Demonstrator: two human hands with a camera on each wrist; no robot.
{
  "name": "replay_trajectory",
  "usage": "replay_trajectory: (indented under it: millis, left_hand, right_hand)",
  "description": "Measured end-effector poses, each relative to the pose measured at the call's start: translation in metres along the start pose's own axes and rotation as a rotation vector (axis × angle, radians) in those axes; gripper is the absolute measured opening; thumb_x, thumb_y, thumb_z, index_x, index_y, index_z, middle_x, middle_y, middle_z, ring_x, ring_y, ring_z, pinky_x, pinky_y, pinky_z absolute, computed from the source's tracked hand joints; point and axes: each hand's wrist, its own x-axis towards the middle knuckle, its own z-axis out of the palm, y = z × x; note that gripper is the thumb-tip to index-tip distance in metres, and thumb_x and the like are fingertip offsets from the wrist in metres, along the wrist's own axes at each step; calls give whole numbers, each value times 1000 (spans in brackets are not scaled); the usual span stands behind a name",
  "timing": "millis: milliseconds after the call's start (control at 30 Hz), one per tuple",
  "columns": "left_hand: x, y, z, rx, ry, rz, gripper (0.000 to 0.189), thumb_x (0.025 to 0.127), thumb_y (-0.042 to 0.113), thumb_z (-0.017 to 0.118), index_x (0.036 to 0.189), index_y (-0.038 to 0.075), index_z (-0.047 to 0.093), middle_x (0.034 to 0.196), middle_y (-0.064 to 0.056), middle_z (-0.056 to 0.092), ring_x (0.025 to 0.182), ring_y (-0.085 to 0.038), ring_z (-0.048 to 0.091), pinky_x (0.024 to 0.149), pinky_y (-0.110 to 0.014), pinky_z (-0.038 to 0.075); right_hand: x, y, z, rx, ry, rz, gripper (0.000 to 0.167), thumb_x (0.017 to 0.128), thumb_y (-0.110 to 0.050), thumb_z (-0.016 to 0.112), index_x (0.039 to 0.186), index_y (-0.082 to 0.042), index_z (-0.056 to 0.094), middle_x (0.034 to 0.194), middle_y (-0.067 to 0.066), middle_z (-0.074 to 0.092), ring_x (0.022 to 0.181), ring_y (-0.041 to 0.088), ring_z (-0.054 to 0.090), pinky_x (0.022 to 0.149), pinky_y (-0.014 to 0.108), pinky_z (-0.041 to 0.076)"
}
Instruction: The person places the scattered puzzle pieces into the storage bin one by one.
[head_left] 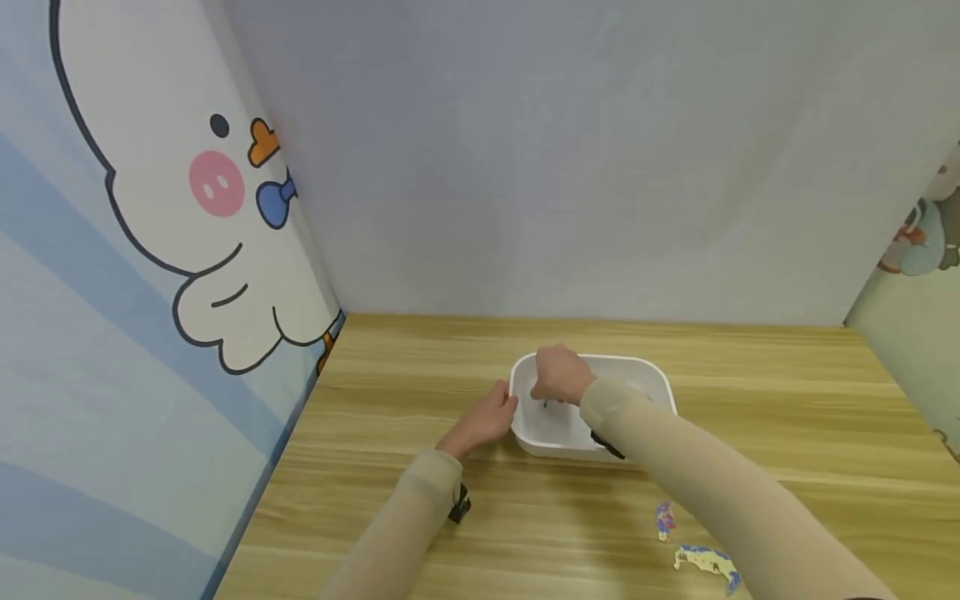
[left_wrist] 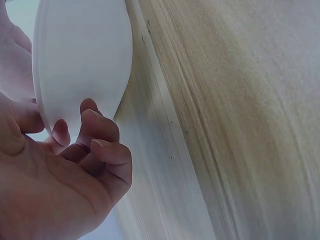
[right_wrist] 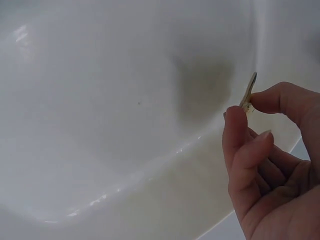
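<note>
Table [head_left: 787, 417], woodgrain, grey wall [head_left: 600, 167] behind, hands [head_left: 483, 419] [head_left: 558, 373] grasping tub [head_left: 562, 433] and, apparently, puzzle piece [right_wrist: 248, 93]

I note soft, subdued light, the back wall [head_left: 562, 167] reading grey. A faint, loose-edged shadow lies on the table [head_left: 315, 483] between the tray [head_left: 555, 452] and the near edge. Right wrist view: small glints along the tray's inner curve, blurred dark patch on its floor. Left wrist view: hazy, table grain soft.

The person's right arm [head_left: 712, 483] stretches out past the left arm [head_left: 401, 521], I see, right grip [head_left: 561, 374] pinching, left grip [head_left: 482, 418] with bent fingers [left_wrist: 116, 154].
</note>
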Motion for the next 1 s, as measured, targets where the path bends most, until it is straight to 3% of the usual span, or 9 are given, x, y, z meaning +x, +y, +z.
replay_trajectory:
  millis: [500, 1000]
  left_hand:
    - [-3, 1, -3, -15, 2, 11, 39, 104, 32, 34, 135, 10, 42, 104, -6, 59, 86, -19, 56, 75, -38, 45]
    - [-4, 4, -2, 9, 17, 42, 38, 104, 26, 33, 135, 5, 42, 104, -8, 60, 90, -21, 57, 81, -42, 45]
  right_hand:
    - [5, -11, 2, 8, -48, -3, 14, 75, -8, 70, 84, -2, 61, 61, 8, 60, 47, 18, 59, 43, 29, 47]
    - [8, -8, 2, 17, -75, 30, 9, 75, -5, 68, 77, -2, 60, 61, 10, 60, 43, 17, 56, 39, 27, 45]
